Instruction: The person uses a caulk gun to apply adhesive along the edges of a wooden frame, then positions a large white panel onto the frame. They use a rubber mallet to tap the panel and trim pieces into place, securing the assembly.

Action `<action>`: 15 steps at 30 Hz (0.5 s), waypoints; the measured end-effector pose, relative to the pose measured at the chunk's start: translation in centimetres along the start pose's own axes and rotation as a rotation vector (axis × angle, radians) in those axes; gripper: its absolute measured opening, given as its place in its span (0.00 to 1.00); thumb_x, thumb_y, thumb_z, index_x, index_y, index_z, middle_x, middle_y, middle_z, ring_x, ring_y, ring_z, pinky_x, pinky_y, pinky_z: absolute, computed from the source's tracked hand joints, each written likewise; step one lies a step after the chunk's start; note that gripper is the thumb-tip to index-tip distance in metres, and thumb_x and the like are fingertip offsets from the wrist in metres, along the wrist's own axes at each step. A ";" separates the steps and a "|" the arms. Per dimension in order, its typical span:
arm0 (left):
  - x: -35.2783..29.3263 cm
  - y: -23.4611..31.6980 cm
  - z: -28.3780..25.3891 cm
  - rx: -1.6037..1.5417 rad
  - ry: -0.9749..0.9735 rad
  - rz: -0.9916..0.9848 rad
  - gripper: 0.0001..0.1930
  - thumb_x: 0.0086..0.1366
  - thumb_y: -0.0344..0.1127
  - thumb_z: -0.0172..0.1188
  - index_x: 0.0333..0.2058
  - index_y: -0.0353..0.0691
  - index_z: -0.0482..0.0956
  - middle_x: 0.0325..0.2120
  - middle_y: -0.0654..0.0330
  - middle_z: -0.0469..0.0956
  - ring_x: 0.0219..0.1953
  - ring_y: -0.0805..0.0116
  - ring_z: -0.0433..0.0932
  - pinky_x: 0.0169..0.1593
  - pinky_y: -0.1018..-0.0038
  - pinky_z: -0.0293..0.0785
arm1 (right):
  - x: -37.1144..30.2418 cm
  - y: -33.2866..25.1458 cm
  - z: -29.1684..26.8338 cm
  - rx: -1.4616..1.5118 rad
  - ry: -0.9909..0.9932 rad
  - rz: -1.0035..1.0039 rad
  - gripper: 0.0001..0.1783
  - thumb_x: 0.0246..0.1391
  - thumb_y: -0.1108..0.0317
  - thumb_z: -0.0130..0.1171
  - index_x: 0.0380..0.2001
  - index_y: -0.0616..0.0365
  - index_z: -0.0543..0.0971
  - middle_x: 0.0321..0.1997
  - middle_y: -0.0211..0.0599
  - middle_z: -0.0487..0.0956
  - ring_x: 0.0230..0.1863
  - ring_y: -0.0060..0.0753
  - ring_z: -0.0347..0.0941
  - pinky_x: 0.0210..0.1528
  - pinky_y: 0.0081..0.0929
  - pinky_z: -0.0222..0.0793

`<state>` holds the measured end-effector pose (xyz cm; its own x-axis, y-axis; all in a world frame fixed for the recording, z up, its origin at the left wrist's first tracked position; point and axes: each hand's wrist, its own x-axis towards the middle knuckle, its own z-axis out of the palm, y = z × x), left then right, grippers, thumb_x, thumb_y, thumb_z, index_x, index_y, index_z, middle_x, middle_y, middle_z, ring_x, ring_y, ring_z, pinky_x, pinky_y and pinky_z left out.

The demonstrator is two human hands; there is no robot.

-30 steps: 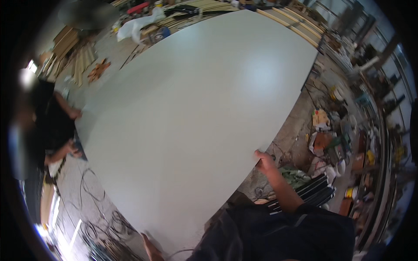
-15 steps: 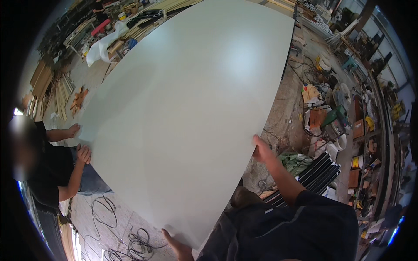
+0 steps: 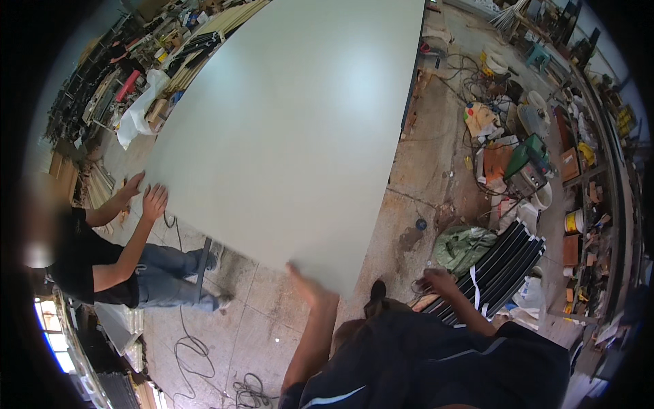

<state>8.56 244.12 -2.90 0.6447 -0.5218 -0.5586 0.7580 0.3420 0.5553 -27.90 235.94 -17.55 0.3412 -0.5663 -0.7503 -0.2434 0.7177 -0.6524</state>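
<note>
A large, smooth off-white panel (image 3: pixel 272 157) stretches away from me across the middle of the view. My left hand (image 3: pixel 310 288) grips its near edge close to the corner, thumb lying on the top face and fingers hidden beneath. Off the panel to the right, my right hand (image 3: pixel 439 281) hangs in the air with loosely bent fingers and nothing visible in it. At the panel's left edge stands a co-worker in a dark shirt. One of the co-worker's hands (image 3: pixel 155 201) rests on the edge, and the other (image 3: pixel 133 185) is just beyond it.
Beside my right arm lie a bundle of black strips (image 3: pixel 501 273) and a green sack (image 3: pixel 463 247). A green machine (image 3: pixel 528 167), cables and buckets litter the right floor before a cluttered shelf (image 3: pixel 579 225). Looped cable (image 3: pixel 194 351) lies at lower left. Stacked lengths (image 3: pixel 211 34) stand far left.
My right hand has let go of the panel's right edge and moved off it. The panel has shifted away from me, my left hand still on its near edge. More floor shows.
</note>
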 end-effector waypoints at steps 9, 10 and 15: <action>6.3 -1.2 1.7 0.786 0.004 -0.024 0.35 0.77 0.60 0.45 0.63 0.30 0.69 0.57 0.47 0.75 0.52 0.53 0.80 0.49 0.63 0.80 | 8.2 -16.5 1.9 0.074 0.079 -0.315 0.23 0.68 0.52 0.54 0.37 0.65 0.81 0.31 0.41 0.84 0.30 0.33 0.80 0.34 0.32 0.77; 5.2 0.7 1.8 1.120 -0.031 0.184 0.29 0.78 0.56 0.47 0.54 0.31 0.74 0.48 0.48 0.79 0.44 0.56 0.81 0.44 0.64 0.80 | 8.7 -19.3 2.8 0.107 0.101 -0.357 0.22 0.68 0.53 0.54 0.39 0.65 0.81 0.32 0.42 0.84 0.30 0.33 0.80 0.33 0.32 0.77; 5.9 7.5 1.7 1.502 -0.244 1.286 0.07 0.69 0.28 0.59 0.30 0.34 0.75 0.29 0.50 0.75 0.33 0.48 0.72 0.38 0.54 0.70 | 12.5 -30.5 8.0 0.139 0.203 -0.484 0.24 0.68 0.52 0.54 0.44 0.67 0.80 0.35 0.44 0.84 0.31 0.35 0.80 0.33 0.36 0.77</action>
<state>17.86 242.26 -1.02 0.5213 -0.6710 0.5273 -0.8149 -0.2079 0.5410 -8.98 210.18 -6.16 0.1984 -0.9024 -0.3825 0.0253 0.3949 -0.9184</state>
